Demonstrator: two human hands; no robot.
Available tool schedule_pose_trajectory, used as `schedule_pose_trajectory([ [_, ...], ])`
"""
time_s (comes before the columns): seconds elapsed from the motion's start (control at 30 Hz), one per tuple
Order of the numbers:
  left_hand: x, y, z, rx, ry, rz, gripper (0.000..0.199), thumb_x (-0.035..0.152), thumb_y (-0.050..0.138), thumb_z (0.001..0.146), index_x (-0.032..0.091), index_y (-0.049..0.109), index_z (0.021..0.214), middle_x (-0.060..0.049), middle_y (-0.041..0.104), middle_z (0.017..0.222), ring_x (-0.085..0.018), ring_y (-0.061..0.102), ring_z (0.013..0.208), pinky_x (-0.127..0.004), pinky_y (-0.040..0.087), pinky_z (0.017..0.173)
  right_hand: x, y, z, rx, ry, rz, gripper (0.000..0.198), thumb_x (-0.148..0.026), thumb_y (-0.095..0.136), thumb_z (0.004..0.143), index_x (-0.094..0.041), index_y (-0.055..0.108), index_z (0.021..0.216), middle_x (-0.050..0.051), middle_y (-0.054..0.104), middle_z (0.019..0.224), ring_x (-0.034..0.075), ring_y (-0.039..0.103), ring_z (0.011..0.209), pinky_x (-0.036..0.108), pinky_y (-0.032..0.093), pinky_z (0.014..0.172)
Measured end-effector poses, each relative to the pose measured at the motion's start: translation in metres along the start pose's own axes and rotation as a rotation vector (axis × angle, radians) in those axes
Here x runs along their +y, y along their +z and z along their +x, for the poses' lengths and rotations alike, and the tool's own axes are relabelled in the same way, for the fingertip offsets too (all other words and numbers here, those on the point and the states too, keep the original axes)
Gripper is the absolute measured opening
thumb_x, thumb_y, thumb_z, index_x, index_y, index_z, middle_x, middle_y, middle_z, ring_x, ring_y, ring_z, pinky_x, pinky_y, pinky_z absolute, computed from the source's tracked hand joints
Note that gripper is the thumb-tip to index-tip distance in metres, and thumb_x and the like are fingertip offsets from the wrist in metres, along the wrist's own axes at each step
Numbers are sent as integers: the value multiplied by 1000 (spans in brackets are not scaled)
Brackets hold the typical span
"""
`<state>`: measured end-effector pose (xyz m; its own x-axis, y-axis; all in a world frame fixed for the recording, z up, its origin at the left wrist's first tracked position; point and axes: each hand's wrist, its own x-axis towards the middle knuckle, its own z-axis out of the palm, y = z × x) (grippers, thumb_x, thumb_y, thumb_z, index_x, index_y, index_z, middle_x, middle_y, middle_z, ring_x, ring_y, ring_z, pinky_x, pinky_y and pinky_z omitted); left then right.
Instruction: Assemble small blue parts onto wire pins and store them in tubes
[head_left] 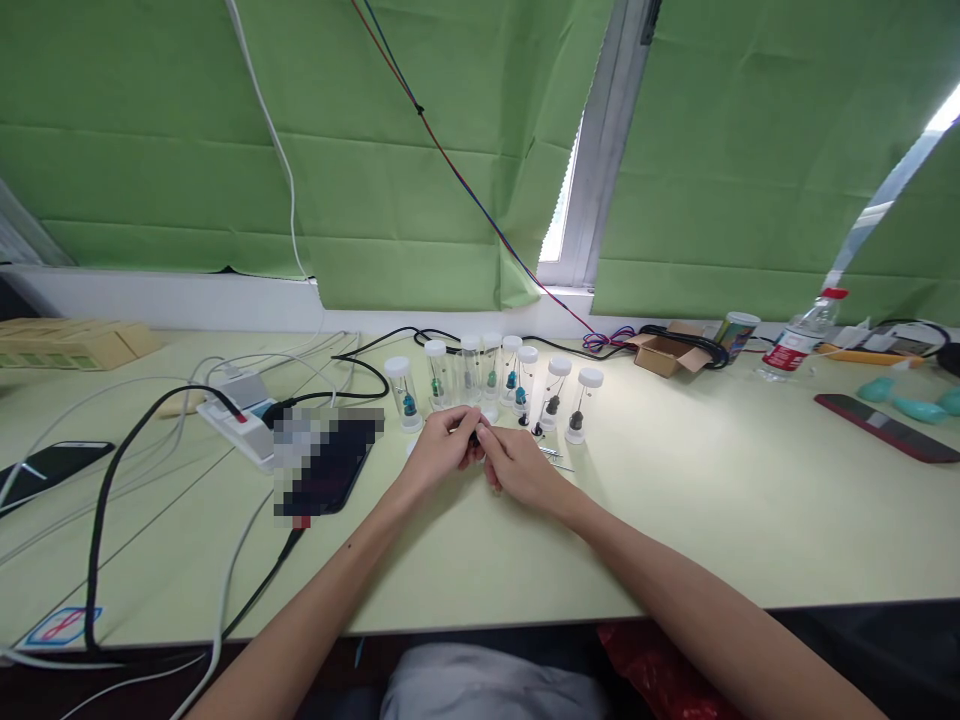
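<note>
A small black piece [474, 438], mostly hidden, is between both hands, above the pale yellow table [690, 490]. The fingers of the left hand [446, 440] and the right hand [523, 463] seem to pinch it together. I judge this is fine fingertip work; the next move calls for steadiness. Just behind stand clear plastic tubes with white caps [556, 392].

A row of capped clear tubes [492, 378] bars the way just beyond both hands. Left of the left hand [448, 440], a dark phone [345, 470], power strip [244, 430] and looping black cable [91, 580] crowd the bench [697, 480]. Thin metal rods [553, 455] lie just beside the right hand [517, 465]; past them, open surface runs right to a dark red-edged bar [885, 427].
</note>
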<state>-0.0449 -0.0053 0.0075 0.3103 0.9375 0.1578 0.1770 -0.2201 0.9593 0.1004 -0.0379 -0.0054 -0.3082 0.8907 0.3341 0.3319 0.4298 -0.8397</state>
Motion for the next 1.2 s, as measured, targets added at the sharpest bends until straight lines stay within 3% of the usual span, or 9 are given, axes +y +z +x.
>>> schedule_pose_trajectory([
  [0.8, -1, 0, 0, -5, 20, 23, 39, 50, 48, 90, 16, 59, 73, 1, 53, 57, -9, 46, 48, -22, 35, 47, 3, 1, 3, 42, -14, 0, 53, -45, 29, 101, -20, 53, 61, -1, 54, 50, 13, 52, 47, 28, 43, 61],
  [1.2, -4, 1, 1, 12, 12, 83, 50, 56, 42, 91, 17, 55, 63, 0, 50, 52, -10, 43, 45, -24, 33, 46, -3, 2, 3, 83, 13, 55, 46, -40, 34, 99, -21, 50, 61, -2, 52, 49, 13, 51, 45, 27, 43, 58],
])
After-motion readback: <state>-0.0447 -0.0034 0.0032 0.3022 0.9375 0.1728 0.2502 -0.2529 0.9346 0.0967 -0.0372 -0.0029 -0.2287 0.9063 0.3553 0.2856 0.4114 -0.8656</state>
